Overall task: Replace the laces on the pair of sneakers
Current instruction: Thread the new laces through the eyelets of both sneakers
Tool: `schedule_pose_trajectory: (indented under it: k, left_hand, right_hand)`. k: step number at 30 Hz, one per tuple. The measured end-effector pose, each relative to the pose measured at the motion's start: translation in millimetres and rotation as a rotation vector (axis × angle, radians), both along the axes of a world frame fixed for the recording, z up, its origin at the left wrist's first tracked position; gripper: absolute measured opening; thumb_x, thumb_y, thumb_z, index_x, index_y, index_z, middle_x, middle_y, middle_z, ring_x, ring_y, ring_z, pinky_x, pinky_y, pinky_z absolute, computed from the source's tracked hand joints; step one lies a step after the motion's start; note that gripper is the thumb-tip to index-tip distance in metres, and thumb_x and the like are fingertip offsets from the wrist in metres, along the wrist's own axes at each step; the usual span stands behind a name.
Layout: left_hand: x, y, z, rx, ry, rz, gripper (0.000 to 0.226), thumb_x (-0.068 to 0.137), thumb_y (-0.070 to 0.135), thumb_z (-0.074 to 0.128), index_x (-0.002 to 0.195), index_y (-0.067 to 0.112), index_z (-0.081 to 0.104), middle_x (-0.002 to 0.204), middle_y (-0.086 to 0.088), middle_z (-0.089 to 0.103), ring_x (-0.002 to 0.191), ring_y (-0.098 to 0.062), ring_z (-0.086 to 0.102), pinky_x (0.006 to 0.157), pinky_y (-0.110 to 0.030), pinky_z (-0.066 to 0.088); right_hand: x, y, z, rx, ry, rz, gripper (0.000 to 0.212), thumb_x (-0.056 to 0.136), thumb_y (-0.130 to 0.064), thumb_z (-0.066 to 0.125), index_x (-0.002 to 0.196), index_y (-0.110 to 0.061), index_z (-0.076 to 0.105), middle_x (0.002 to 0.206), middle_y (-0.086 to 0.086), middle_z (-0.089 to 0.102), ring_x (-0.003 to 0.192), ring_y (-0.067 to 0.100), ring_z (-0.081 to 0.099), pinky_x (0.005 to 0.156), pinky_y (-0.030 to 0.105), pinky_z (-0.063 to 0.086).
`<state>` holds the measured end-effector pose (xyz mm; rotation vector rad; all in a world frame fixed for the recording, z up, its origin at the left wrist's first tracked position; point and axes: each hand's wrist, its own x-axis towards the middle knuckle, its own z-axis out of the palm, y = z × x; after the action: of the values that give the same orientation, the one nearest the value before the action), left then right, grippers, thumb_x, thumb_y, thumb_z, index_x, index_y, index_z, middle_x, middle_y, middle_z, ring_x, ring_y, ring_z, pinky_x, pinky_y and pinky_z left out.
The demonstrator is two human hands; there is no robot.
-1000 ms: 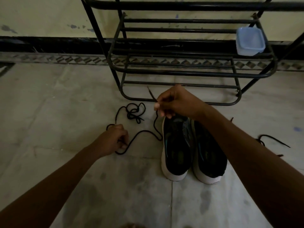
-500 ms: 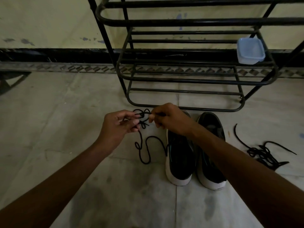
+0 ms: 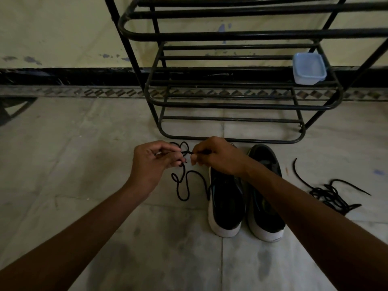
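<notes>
Left hand [image 3: 151, 162] rose from floor, now pinching lace [image 3: 186, 152].

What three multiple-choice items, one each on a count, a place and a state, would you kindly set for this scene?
1. How many black sneakers with white soles stand on the grey tiled floor?
A one; B two; C three.
2. Where is the translucent blue plastic box?
A on the floor; B on the black metal rack; C inside a sneaker.
3. The looped black lace at image left of the sneakers is:
A pinched by the left hand and the right hand; B lying untouched; C tied in a bow.

Answers:
1 B, a pair stands side by side.
2 B, it sits on a shelf's right end.
3 A, both hands' fingertips close on it.
</notes>
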<state>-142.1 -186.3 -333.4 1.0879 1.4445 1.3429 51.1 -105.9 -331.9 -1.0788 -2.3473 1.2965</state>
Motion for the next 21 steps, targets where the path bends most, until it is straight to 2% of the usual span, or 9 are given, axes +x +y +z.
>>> schedule_pose_trajectory:
  k: [2, 3, 5, 8, 10, 11, 14, 18, 21]
  left_hand:
    - [0.1, -0.3, 0.6, 0.032, 0.041, 0.001, 0.010, 0.082, -0.009, 0.073, 0.087, 0.000, 0.074, 0.079, -0.013, 0.076, 0.075, -0.029, 0.076, 0.068, -0.030, 0.062]
    - [0.7, -0.5, 1.0, 0.060, 0.077, 0.001, 0.011, 0.082, -0.008, 0.074, 0.087, 0.002, 0.074, 0.079, -0.011, 0.076, 0.074, -0.026, 0.076, 0.067, -0.029, 0.061]
    - [2.7, -0.4, 3.3, 0.114, 0.159, 0.006, 0.012, 0.079, -0.004, 0.078, 0.086, 0.006, 0.076, 0.081, -0.007, 0.077, 0.075, -0.021, 0.075, 0.069, -0.025, 0.059]
    - [6.5, 0.8, 8.7, 0.148, 0.196, 0.006, 0.012, 0.078, -0.001, 0.080, 0.087, 0.006, 0.077, 0.084, -0.005, 0.078, 0.081, -0.021, 0.074, 0.075, -0.028, 0.060]
    - [8.5, 1.1, 12.3, 0.159, 0.186, -0.008, 0.010, 0.080, -0.003, 0.079, 0.089, 0.001, 0.077, 0.085, -0.007, 0.078, 0.081, -0.023, 0.075, 0.075, -0.029, 0.060]
    - [8.9, 1.4, 13.5, 0.168, 0.187, -0.014, 0.010, 0.080, -0.004, 0.078, 0.089, 0.000, 0.076, 0.086, -0.007, 0.078, 0.082, -0.024, 0.076, 0.075, -0.028, 0.060]
    - [6.7, 1.6, 12.7, 0.194, 0.245, -0.017, 0.010, 0.082, -0.005, 0.076, 0.091, -0.001, 0.077, 0.087, -0.005, 0.078, 0.081, -0.021, 0.077, 0.076, -0.026, 0.060]
    - [-3.2, 0.2, 6.0, 0.265, 0.427, -0.063, 0.010, 0.087, -0.002, 0.074, 0.095, 0.002, 0.078, 0.090, -0.005, 0.078, 0.081, -0.017, 0.077, 0.075, -0.035, 0.063]
    - [-9.1, -0.8, 3.0, 0.389, 0.698, -0.146, 0.009, 0.087, 0.002, 0.076, 0.096, 0.003, 0.078, 0.086, -0.004, 0.076, 0.076, -0.006, 0.074, 0.070, -0.028, 0.062]
  right_hand:
    - [-1.6, -0.9, -3.1, 0.024, 0.022, -0.017, 0.019, 0.098, -0.029, 0.064, 0.098, -0.015, 0.076, 0.093, 0.001, 0.071, 0.086, 0.010, 0.066, 0.077, 0.033, 0.056]
    - [-2.5, -2.1, -4.6, 0.004, 0.053, -0.035, 0.018, 0.097, -0.029, 0.065, 0.104, -0.015, 0.074, 0.099, 0.000, 0.071, 0.093, 0.010, 0.066, 0.084, 0.033, 0.056]
    - [-5.2, -6.3, -5.9, -0.172, 0.207, -0.059, 0.024, 0.096, -0.022, 0.067, 0.119, -0.015, 0.069, 0.112, -0.001, 0.072, 0.107, 0.009, 0.067, 0.097, 0.032, 0.054]
    - [-7.4, -14.2, -7.6, -0.449, 0.433, -0.022, 0.033, 0.095, -0.005, 0.064, 0.128, -0.004, 0.060, 0.116, 0.012, 0.073, 0.114, 0.023, 0.068, 0.103, 0.039, 0.052]
    - [-7.2, -19.3, -10.6, -0.519, 0.502, 0.012, 0.028, 0.095, -0.003, 0.063, 0.122, 0.003, 0.058, 0.106, 0.021, 0.073, 0.105, 0.030, 0.071, 0.096, 0.039, 0.055]
    - [-6.4, -21.1, -12.9, -0.544, 0.524, 0.016, 0.023, 0.096, -0.003, 0.062, 0.116, 0.006, 0.057, 0.097, 0.023, 0.073, 0.093, 0.032, 0.072, 0.086, 0.036, 0.056]
    - [-2.9, -23.3, -15.9, -0.569, 0.531, -0.050, 0.008, 0.096, -0.004, 0.063, 0.101, 0.002, 0.061, 0.070, 0.014, 0.060, 0.055, 0.016, 0.056, 0.053, 0.024, 0.046]
    - [6.9, -15.3, -17.7, -0.578, 0.572, -0.153, 0.023, 0.096, -0.004, 0.060, 0.102, 0.018, 0.059, 0.065, 0.008, 0.049, 0.051, 0.015, 0.038, 0.048, 0.023, 0.031]
    - [14.2, -9.8, -17.3, -0.539, 0.548, -0.165, 0.024, 0.096, -0.005, 0.062, 0.103, 0.018, 0.063, 0.066, 0.009, 0.051, 0.054, 0.019, 0.037, 0.051, 0.027, 0.030]
